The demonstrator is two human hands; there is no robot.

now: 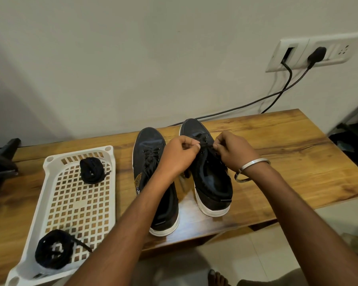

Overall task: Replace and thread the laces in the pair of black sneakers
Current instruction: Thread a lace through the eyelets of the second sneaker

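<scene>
Laces (205,143) on the right sneaker (207,168), standing on the wooden surface (287,153), are soft and limp, so with your left hand (178,155) and right hand (234,150) fingers pinching them, grip near the stiff tips.

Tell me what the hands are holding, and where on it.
Both the left hand and right hand pinch the lace of the right-side sneaker, above its eyelets.

Black sneakers (207,170) white-soled, white lattice tray (50,203), wood-grain table (287,153)
</scene>
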